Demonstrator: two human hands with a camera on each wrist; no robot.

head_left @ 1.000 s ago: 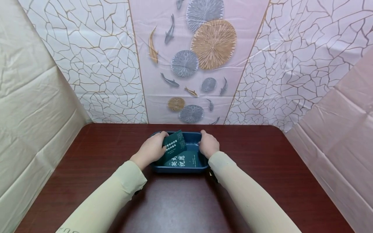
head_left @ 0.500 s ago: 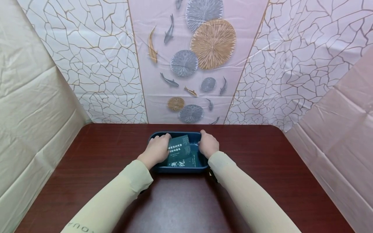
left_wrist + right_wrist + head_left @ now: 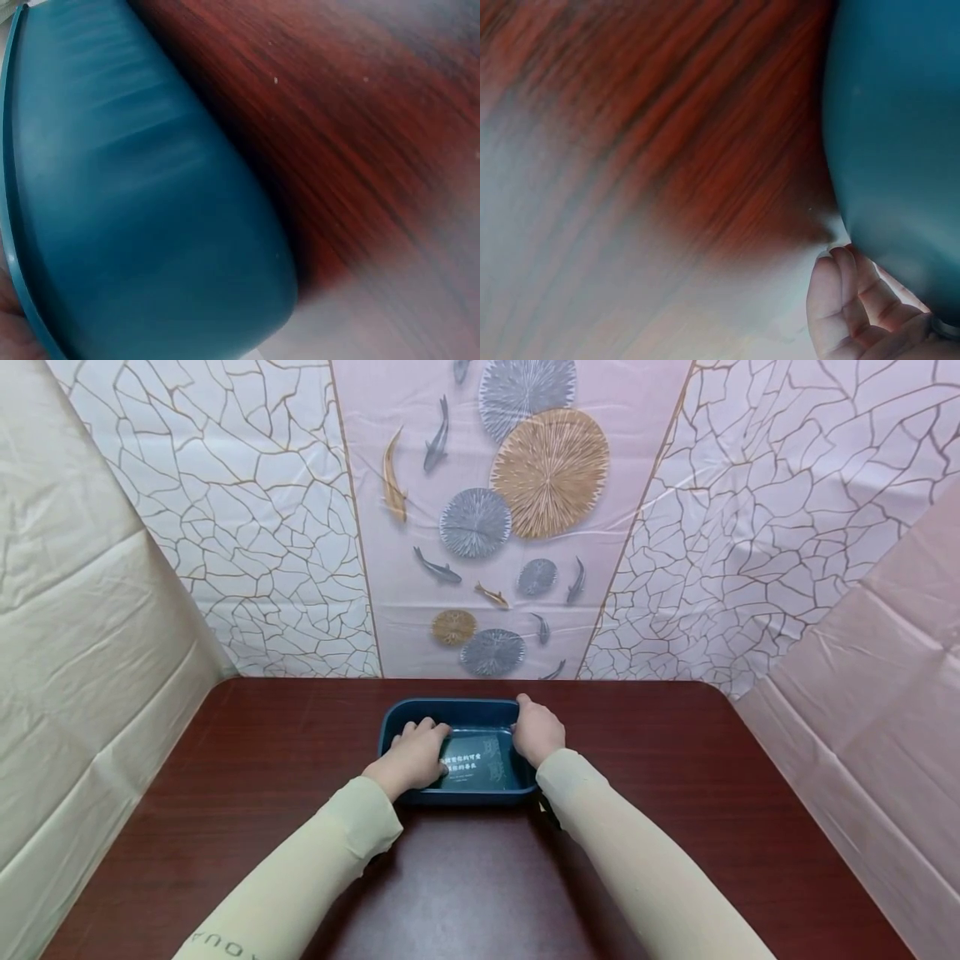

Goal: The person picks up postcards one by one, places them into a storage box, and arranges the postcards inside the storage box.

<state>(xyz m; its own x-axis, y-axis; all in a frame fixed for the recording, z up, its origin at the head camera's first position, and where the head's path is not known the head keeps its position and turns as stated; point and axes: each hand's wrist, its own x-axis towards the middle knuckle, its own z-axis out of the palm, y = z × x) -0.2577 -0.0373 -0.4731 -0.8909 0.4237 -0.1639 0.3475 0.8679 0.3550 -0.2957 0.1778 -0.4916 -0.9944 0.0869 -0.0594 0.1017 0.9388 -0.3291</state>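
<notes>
A dark teal plastic basin [image 3: 465, 797] stands on the table, its outer wall [image 3: 150, 195] filling much of the left wrist view. Inside, a dark green card [image 3: 472, 762] with white printed characters lies low over the bottom. My left hand [image 3: 411, 760] reaches over the basin's near left side and holds the card by its left end, which it hides. With the thumb over the rim, my right hand [image 3: 538, 733] grips the basin's right side. In the right wrist view, its curled fingers [image 3: 826, 289] show below the basin's outer wall.
The reddish-brown wooden table [image 3: 285, 743] has rounded far corners. Behind it hangs a patterned cloth backdrop [image 3: 480, 585] with fish and round leaves. Pale cloth walls [image 3: 90, 693] enclose both sides.
My left hand has moved right and down into the basin with the card, which now lies flatter and covers the printed card seen below it before. The right hand and basin have stayed put.
</notes>
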